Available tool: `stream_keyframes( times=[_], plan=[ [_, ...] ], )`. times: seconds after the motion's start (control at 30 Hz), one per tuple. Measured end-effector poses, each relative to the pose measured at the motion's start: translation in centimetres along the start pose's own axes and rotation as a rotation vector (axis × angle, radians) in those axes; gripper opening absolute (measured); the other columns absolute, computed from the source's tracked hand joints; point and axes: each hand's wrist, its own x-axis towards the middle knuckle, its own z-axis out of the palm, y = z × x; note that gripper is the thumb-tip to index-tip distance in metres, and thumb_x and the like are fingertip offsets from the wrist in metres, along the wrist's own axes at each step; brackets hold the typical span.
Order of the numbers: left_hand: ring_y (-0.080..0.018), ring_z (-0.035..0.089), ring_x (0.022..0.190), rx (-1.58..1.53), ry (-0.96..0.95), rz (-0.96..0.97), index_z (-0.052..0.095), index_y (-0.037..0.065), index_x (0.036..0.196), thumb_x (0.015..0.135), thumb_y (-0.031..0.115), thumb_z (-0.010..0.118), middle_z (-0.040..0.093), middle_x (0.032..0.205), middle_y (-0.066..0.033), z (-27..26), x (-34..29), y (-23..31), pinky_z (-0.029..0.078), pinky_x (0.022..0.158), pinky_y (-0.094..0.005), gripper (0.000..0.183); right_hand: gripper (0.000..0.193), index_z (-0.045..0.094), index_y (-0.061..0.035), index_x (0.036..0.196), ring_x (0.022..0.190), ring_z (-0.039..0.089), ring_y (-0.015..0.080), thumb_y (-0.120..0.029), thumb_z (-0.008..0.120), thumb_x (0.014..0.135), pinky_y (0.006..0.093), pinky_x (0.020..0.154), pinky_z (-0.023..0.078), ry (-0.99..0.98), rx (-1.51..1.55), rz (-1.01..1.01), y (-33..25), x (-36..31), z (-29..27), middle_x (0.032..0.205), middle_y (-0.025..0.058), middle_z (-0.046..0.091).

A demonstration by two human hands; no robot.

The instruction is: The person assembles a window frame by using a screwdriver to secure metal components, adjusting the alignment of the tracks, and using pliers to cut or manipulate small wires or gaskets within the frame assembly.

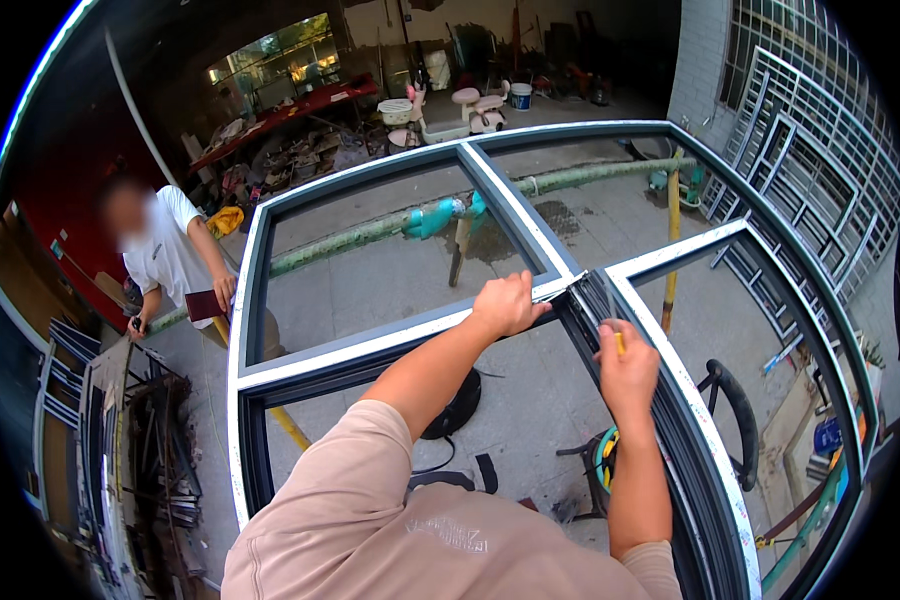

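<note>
The window frame (pixel 517 208) is lying over a green pole (pixel 340 242); the left hand (pixel 510 303) is curling at its central joint, contents hidden, the right hand (pixel 628 368) is grasping something yellow (pixel 619 343), seemingly adjusting that joint; next is needing steady bracing

Window frame (pixel 518 212): smooth metal, slight sheen. Shirt (pixel 350 510): matt cloth. Green pole (pixel 340 242): rough. Floor (pixel 515 400): matt concrete.

Long green pole (pixel 320 247), large window frame (pixel 518 213) lying across it, teal bundle (pixel 430 220) — also on the pole
</note>
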Motion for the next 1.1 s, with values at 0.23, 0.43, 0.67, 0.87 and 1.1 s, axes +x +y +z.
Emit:
stream_keyframes(
  times=[0.23, 0.43, 0.67, 0.87, 1.1],
  plan=[
    [-0.0448, 0.076, 0.108, 0.006, -0.018, 0.006, 0.060, -0.004, 0.124, 0.106, 0.062, 0.063, 0.076, 0.118, -0.0246, 0.1, -0.2, 0.4, 0.062, 0.092, -0.0529, 0.068, 0.016, 0.073, -0.0051, 0.105, 0.081, 0.076, 0.0461, -0.021, 0.074, 0.104, 0.0569, 0.072, 0.056, 0.145, -0.762, 0.023, 3.2, 2.2, -15.3, 0.083, 0.0213, 0.077],
    [-0.0449, 0.075, 0.113, -0.001, -0.038, 0.009, 0.060, -0.004, 0.127, 0.106, 0.061, 0.063, 0.074, 0.121, -0.0281, 0.0, -0.1, 0.8, 0.061, 0.094, -0.0533, 0.069, 0.017, 0.072, -0.0021, 0.104, 0.086, 0.075, 0.0481, -0.018, 0.076, 0.101, 0.0591, 0.080, 0.055, 0.140, -0.972, 0.125, 6.2, -3.6, -18.9, 0.085, 0.0242, 0.076],
    [-0.0471, 0.074, 0.115, 0.002, -0.057, -0.028, 0.059, -0.004, 0.129, 0.106, 0.061, 0.063, 0.074, 0.125, -0.0294, -0.5, -0.4, 0.8, 0.060, 0.097, -0.0535, 0.069, 0.022, 0.073, -0.0016, 0.108, 0.091, 0.074, 0.0500, -0.023, 0.068, 0.108, 0.0595, 0.082, 0.055, 0.216, -0.808, 0.284, 7.6, -6.0, -17.7, 0.090, 0.0271, 0.077],
    [-0.0486, 0.074, 0.113, -0.002, -0.032, -0.011, 0.059, -0.004, 0.129, 0.106, 0.061, 0.064, 0.075, 0.123, -0.0303, -0.6, -0.3, 0.7, 0.060, 0.097, -0.0539, 0.070, 0.020, 0.073, -0.0028, 0.109, 0.091, 0.074, 0.0501, -0.022, 0.069, 0.107, 0.0589, 0.082, 0.055, 0.157, -0.786, 0.295, 7.4, -5.9, -17.8, 0.090, 0.0261, 0.077],
    [-0.0489, 0.074, 0.114, 0.009, -0.049, -0.016, 0.059, -0.005, 0.130, 0.106, 0.061, 0.063, 0.074, 0.123, -0.0303, -0.9, -0.6, 1.0, 0.060, 0.098, -0.0543, 0.071, 0.022, 0.073, -0.0030, 0.110, 0.092, 0.073, 0.0511, -0.025, 0.069, 0.106, 0.0597, 0.083, 0.054, 0.133, -0.759, 0.250, 8.0, -5.9, -18.3, 0.091, 0.0278, 0.076]
  ],
)
